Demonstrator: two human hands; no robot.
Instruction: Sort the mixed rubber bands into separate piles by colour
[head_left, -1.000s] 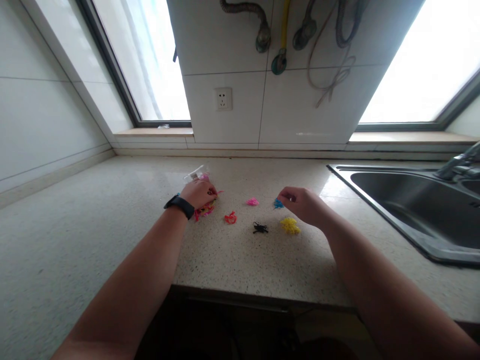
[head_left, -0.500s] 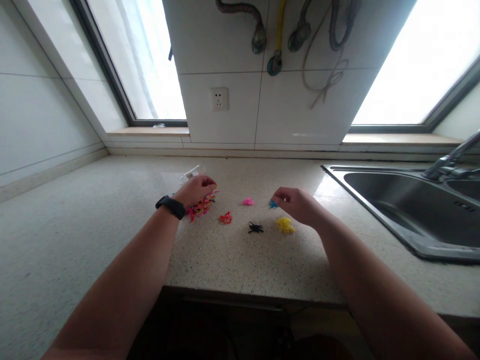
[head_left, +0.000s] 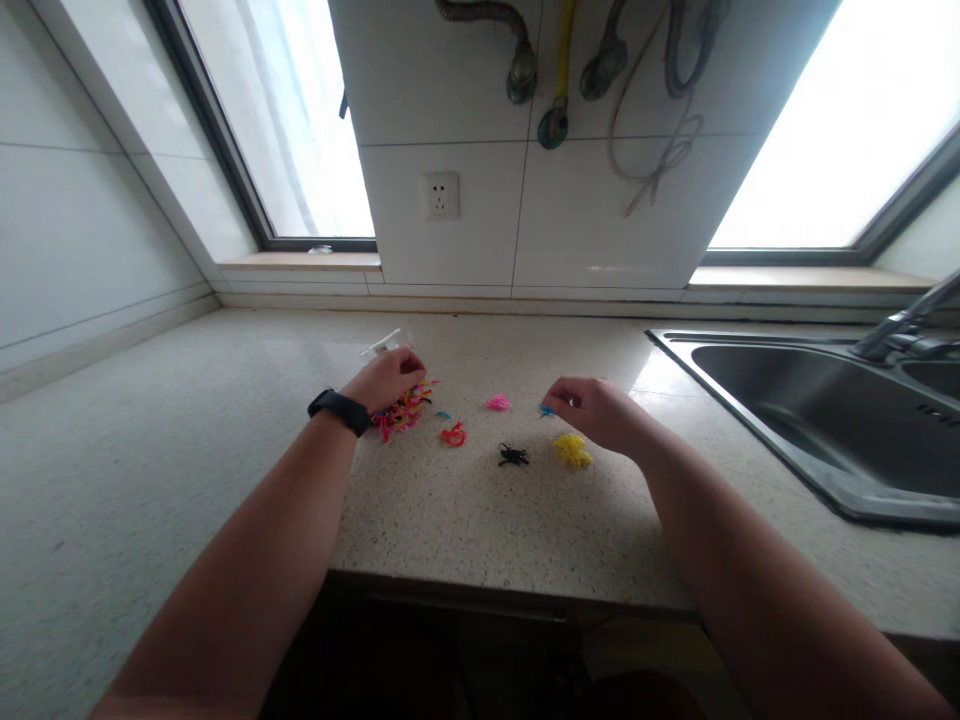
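Observation:
My left hand (head_left: 388, 378), with a black band on its wrist, is over a mixed pile of small coloured elastic bands (head_left: 403, 412). Its thumb and fingers are pinched together at the pile's far edge; what lies between them is too small to make out. Resting at a small blue pile (head_left: 547, 411), my right hand (head_left: 581, 403) has its fingertips closed against the bands and partly hides them. Between the hands lie a pink pile (head_left: 497, 402), a red pile (head_left: 453, 435), a black pile (head_left: 514, 455) and a yellow pile (head_left: 572, 450). A single blue band (head_left: 443, 415) sits beside the mixed pile.
A clear plastic bag (head_left: 386, 344) lies behind my left hand on the speckled countertop (head_left: 450, 520). To the right is a steel sink (head_left: 795, 410) with a faucet (head_left: 900, 325). A socket (head_left: 441, 195) and hanging hoses (head_left: 555, 90) are on the wall behind.
A blue band now lies between the mixed and red piles. My left hand has drawn slightly back over the mixed pile; my right hand stays at the blue pile. The view has shifted a little.

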